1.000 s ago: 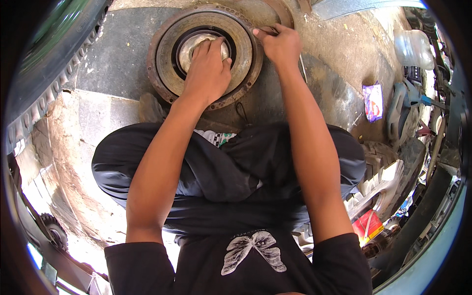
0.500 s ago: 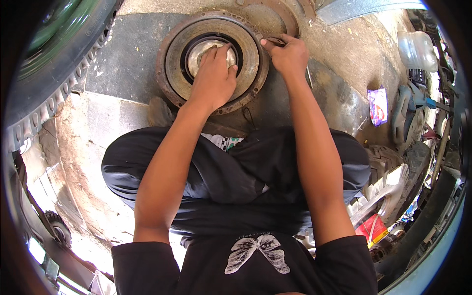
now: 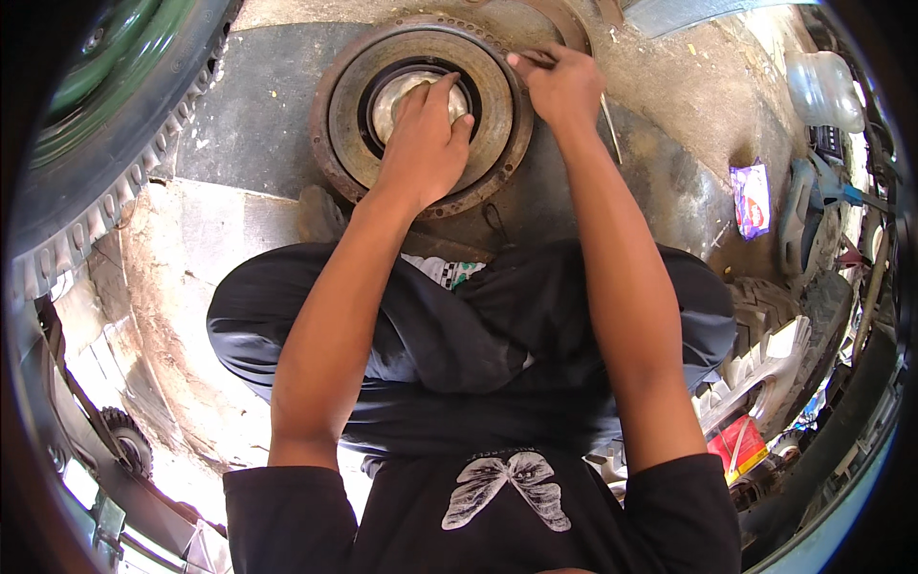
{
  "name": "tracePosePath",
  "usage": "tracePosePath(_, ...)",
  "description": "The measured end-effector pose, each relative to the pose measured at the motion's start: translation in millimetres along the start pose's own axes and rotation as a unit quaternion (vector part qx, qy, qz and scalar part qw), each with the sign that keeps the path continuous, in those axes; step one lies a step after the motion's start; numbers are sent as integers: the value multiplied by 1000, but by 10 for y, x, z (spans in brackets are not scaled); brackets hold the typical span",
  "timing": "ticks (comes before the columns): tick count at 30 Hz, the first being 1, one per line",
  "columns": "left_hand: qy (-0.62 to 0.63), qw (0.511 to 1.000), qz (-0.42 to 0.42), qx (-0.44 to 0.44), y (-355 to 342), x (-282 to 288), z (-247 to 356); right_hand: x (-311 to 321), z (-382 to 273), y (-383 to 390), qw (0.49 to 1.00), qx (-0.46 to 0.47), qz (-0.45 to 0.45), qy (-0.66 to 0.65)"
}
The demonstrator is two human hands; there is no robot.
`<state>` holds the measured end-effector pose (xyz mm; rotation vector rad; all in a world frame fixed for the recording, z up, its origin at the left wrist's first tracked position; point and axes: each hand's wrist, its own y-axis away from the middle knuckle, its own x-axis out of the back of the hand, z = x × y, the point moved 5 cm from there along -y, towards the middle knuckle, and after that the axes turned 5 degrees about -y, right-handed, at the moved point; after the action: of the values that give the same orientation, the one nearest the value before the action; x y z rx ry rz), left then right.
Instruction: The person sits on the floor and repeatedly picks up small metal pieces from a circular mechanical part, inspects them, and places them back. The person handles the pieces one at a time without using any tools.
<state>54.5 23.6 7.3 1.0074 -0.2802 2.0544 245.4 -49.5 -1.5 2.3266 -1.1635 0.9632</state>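
Note:
A heavy round metal disc (image 3: 349,124) lies flat ahead of me, with a rusty outer rim full of small holes, concentric rings and a dark groove. At its centre is a silvery hub (image 3: 384,110). My left hand (image 3: 421,148) rests over this hub, fingers stretched forward and thumb apart. At the far right of the rim, my right hand (image 3: 562,88) has thumb and fingers pinched together. Whatever lies in that pinch is too dark and small to name. Beside the right wrist, a thin metal rod (image 3: 612,129) lies on the floor.
To the left stands a large tyre (image 3: 124,163) on a green wheel rim. Beyond the disc lies a rusty curved metal ring (image 3: 564,19). A purple packet (image 3: 752,199), a clear plastic jar (image 3: 824,91) and more tyres (image 3: 818,325) are at the right.
The whole scene sits slightly further right in the picture. More of the thin rod shows beside the right wrist. Both hands keep nearly the same places on the disc.

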Motion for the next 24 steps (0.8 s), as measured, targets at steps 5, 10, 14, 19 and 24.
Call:
tracePosePath(5,-10,1000,1,6,5,-6,-24,15,-7,50,998,64,22,11)
tracePosePath(10,-17,999,30,-19,4,-23,-42,17,-50,49,994,90,26,-46)
tracePosePath(14,-4,999,44,-23,-36,14,-51,38,-17,191,997,66,13,-44)
tracePosePath(19,15,994,65,-86,6,216,57,161,10,343,994,16,55,-95)
tracePosePath(24,155,982,79,-68,267,395,133,463,-179,618,954,-34,8,-297)
